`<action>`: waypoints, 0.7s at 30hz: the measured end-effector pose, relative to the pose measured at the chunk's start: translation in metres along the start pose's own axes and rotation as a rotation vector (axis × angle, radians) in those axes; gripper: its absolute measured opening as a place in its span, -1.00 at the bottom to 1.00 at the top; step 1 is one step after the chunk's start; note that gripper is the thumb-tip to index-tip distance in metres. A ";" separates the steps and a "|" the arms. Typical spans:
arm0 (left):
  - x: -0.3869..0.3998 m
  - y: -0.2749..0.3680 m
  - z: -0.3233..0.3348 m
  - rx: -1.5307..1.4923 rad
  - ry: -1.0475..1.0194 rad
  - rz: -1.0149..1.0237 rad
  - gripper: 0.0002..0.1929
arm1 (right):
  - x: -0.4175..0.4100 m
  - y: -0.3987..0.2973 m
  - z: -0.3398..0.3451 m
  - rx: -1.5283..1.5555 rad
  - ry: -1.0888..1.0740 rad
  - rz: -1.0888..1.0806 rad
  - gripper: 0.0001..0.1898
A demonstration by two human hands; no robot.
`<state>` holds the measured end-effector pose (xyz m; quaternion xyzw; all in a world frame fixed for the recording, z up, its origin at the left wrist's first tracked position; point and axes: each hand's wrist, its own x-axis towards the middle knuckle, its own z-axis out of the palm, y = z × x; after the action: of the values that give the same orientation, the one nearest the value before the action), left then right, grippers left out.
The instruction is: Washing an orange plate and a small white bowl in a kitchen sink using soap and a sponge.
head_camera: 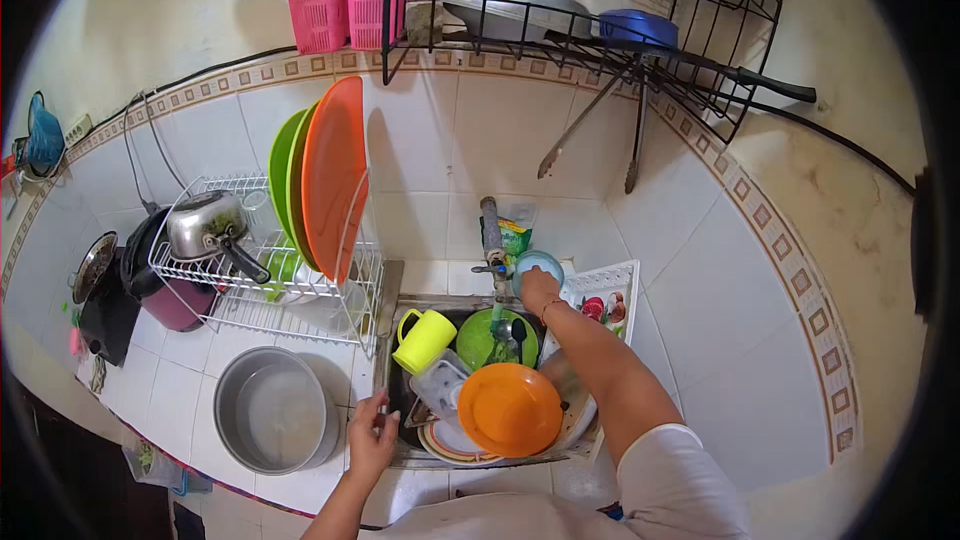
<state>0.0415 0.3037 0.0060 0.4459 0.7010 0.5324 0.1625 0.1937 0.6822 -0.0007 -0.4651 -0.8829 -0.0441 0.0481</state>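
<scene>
My right hand [538,291] reaches to a light-blue bowl [551,264] beside the tap [495,270]; its fingers are inside the rim and hidden. Over the counter at the sink's [487,463] left edge, my left hand [373,431] is empty with its fingers apart. Dishes fill the sink: a yellow-green mug [426,341] tilted on its side, a clear plastic container [439,382], and a green plate [472,337] with dark spoons [518,334] on it. In front, an orange plate [510,410] partly covers a white rimmed plate [446,442].
A round grey pan [276,411] with cloudy liquid stands left of the sink. Behind it, a white dish rack [300,322] holds upright plates [330,180] and a saucepan [206,225]. Tongs [637,135] hang from the black wire shelf [487,4]. A white tray [630,292] sits at right.
</scene>
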 end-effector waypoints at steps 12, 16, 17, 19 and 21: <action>-0.064 -0.012 -0.012 -0.053 0.095 -0.194 -0.60 | 0.057 0.037 0.048 0.257 -0.242 0.069 -0.70; -0.063 -0.005 -0.007 -0.110 0.170 -0.219 -0.61 | 0.085 0.083 0.048 -0.050 -0.130 -0.307 -0.60; -0.067 -0.006 -0.008 -0.103 0.184 -0.238 -0.61 | 0.082 0.074 0.046 0.029 -0.202 -0.235 -0.60; -0.076 -0.007 -0.011 -0.073 0.236 -0.228 -0.61 | 0.076 0.057 0.036 0.104 -0.291 -0.178 -0.60; -0.081 -0.007 -0.013 -0.074 0.240 -0.267 -0.61 | 0.074 0.042 0.025 0.050 -0.447 -0.300 -0.56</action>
<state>0.0738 0.2310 -0.0155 0.2757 0.7483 0.5809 0.1630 0.1856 0.7698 -0.0151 -0.3259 -0.9314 0.0750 -0.1437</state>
